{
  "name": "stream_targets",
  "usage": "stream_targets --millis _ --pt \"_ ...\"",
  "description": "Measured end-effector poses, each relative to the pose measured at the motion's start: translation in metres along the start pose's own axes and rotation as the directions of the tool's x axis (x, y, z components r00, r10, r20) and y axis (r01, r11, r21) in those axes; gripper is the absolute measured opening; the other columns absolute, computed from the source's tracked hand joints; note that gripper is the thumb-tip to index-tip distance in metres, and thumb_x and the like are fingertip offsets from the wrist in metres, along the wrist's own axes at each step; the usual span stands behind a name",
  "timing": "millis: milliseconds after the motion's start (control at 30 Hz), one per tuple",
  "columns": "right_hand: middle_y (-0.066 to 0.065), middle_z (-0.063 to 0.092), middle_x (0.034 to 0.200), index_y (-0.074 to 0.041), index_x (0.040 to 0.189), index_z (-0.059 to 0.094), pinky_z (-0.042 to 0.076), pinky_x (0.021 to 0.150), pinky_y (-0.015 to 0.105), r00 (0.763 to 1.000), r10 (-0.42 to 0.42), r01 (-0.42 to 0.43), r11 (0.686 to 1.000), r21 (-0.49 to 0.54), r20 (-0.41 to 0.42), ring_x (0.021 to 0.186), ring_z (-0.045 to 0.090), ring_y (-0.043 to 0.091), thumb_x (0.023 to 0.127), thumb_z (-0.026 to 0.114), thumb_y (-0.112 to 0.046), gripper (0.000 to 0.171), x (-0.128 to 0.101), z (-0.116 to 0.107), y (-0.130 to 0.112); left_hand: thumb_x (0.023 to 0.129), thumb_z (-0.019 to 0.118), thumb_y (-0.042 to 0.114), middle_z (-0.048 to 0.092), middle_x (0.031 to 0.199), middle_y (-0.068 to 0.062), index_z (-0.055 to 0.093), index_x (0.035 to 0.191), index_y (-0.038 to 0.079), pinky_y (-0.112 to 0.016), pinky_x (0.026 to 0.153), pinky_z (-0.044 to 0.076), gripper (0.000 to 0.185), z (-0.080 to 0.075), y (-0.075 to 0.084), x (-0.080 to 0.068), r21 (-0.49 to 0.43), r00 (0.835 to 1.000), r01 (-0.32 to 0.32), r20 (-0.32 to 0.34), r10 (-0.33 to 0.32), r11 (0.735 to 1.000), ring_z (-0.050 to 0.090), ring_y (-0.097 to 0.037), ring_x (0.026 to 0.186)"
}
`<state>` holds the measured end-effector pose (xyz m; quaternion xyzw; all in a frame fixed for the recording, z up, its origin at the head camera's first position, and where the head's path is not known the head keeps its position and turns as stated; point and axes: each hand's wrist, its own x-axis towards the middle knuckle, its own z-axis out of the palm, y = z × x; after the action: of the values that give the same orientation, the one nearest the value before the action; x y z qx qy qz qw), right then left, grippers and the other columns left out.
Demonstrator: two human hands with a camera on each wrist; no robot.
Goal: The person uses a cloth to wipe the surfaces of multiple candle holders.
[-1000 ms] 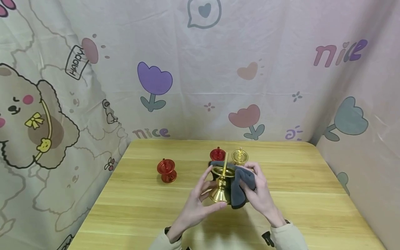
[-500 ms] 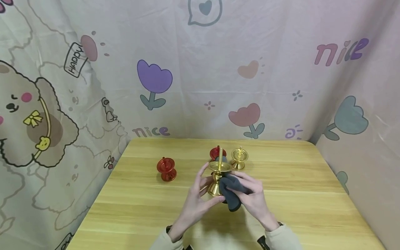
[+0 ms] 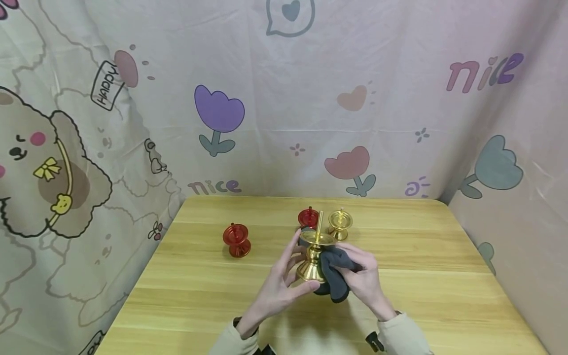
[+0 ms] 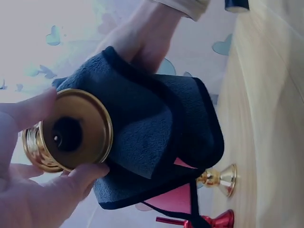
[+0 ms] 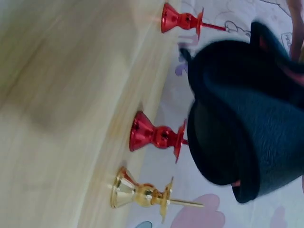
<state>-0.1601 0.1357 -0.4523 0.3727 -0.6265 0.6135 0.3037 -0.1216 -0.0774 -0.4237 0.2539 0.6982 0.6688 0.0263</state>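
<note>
My left hand (image 3: 281, 286) holds a gold candlestick (image 3: 311, 271) between thumb and fingers, above the table and slightly tilted, its spike pointing up. In the left wrist view the hollow underside of the candlestick's base (image 4: 97, 142) faces the camera, with fingertips at its rim. My right hand (image 3: 363, 276) pinches a dark grey cloth (image 3: 336, 276) with a black edge, bunched against the candlestick's right side. The cloth (image 4: 137, 109) hides part of the stem and most of the right fingers. In the right wrist view the cloth (image 5: 256, 118) covers the candlestick.
A red candlestick (image 3: 237, 240) stands on the table (image 3: 186, 296) to the left. Behind the hands stand another red candlestick (image 3: 307, 217), partly hidden, and a second gold candlestick (image 3: 339, 224). A printed curtain (image 3: 284, 113) hangs along the table's back and sides.
The cloth and right hand have shifted lower along the candlestick, from around its dish toward the stem and base. The held candlestick swung left, then back right. The standing candlesticks stay put.
</note>
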Motion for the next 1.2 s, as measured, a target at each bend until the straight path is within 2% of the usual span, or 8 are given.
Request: stream_targets --millis 200,333,467,600,800,1000,1100,1200 --pt "0.015 0.075 0.110 0.009 0.099 0.075 0.056 0.095 0.018 0.985 -0.165 0.160 0.982 -0.096 -0.043 0.110 0.070 0.009 0.086 0.073 0.005 0.013 0.000 0.007 0.003 0.077 0.088 0.017 0.055 0.136 -0.011 0.015 0.163 0.029 -0.047 0.098 0.058 0.113 0.005 0.003 -0.001 0.199 0.993 -0.044 -0.095 0.064 0.979 0.053 -0.024 0.126" --pt "0.020 0.074 0.107 0.011 0.099 0.074 0.056 0.095 0.017 0.969 -0.244 0.235 0.961 -0.150 -0.048 0.110 0.069 0.009 0.095 0.069 -0.010 0.023 0.002 0.009 0.002 0.075 0.090 0.015 0.067 0.124 -0.009 0.021 0.162 0.012 -0.042 0.100 0.058 0.110 0.001 0.004 0.000 0.292 0.979 -0.149 -0.093 0.183 0.945 0.063 -0.017 0.117" --pt "0.016 0.075 0.112 0.010 0.102 0.075 0.055 0.095 0.018 0.982 -0.187 0.185 0.981 -0.060 -0.027 0.110 0.070 0.011 0.087 0.071 0.007 0.016 0.003 0.006 -0.001 0.078 0.086 0.008 0.069 0.128 -0.015 0.021 0.161 0.010 -0.035 0.100 0.057 0.106 -0.005 0.004 0.000 0.197 0.981 -0.184 -0.030 0.194 0.963 0.066 -0.018 0.118" --pt "0.005 0.074 0.118 0.005 0.102 0.076 0.055 0.094 0.018 0.997 -0.076 0.076 0.997 0.014 -0.022 0.110 0.070 0.009 0.070 0.070 0.025 0.038 0.004 0.004 -0.004 0.085 0.079 0.005 0.054 0.145 -0.020 0.015 0.163 0.024 -0.038 0.103 0.055 0.103 -0.008 0.005 -0.002 0.043 0.995 -0.092 0.027 0.091 0.995 0.057 -0.032 0.130" --pt "0.011 0.075 0.114 0.008 0.101 0.076 0.056 0.094 0.019 0.992 -0.118 0.117 0.993 -0.022 -0.039 0.109 0.071 0.011 0.075 0.071 0.021 0.029 0.004 0.007 -0.005 0.078 0.087 0.012 0.048 0.138 -0.014 0.017 0.162 0.032 -0.041 0.097 0.058 0.112 -0.003 0.006 -0.002 0.101 0.999 -0.022 -0.038 0.026 0.995 0.047 -0.028 0.129" --pt "0.012 0.074 0.116 0.011 0.101 0.074 0.055 0.096 0.019 0.978 -0.203 0.200 0.978 -0.065 -0.054 0.112 0.070 0.011 0.091 0.071 -0.001 0.016 0.004 0.009 -0.002 0.078 0.085 0.006 0.060 0.117 -0.017 0.020 0.162 0.014 -0.035 0.095 0.059 0.107 -0.003 0.003 -0.002 0.125 0.991 -0.117 -0.053 0.124 0.985 0.061 -0.024 0.113" --pt "0.008 0.073 0.119 0.010 0.102 0.074 0.055 0.096 0.019 0.988 -0.151 0.150 0.989 -0.014 -0.045 0.112 0.069 0.010 0.085 0.070 0.011 0.018 0.004 0.006 -0.005 0.082 0.082 0.004 0.066 0.119 -0.019 0.019 0.162 0.008 -0.035 0.103 0.055 0.101 -0.007 0.003 -0.003 0.097 0.992 -0.122 -0.014 0.124 0.988 0.065 -0.024 0.116" --pt "0.000 0.073 0.120 0.006 0.101 0.076 0.055 0.094 0.017 0.999 -0.034 0.035 0.998 0.047 -0.037 0.109 0.069 0.008 0.072 0.067 0.027 0.037 0.004 0.003 -0.008 0.088 0.076 0.007 0.065 0.129 -0.021 0.015 0.163 0.017 -0.037 0.108 0.052 0.097 -0.009 0.004 -0.004 0.076 0.997 -0.078 0.034 0.075 0.994 0.064 -0.025 0.124"
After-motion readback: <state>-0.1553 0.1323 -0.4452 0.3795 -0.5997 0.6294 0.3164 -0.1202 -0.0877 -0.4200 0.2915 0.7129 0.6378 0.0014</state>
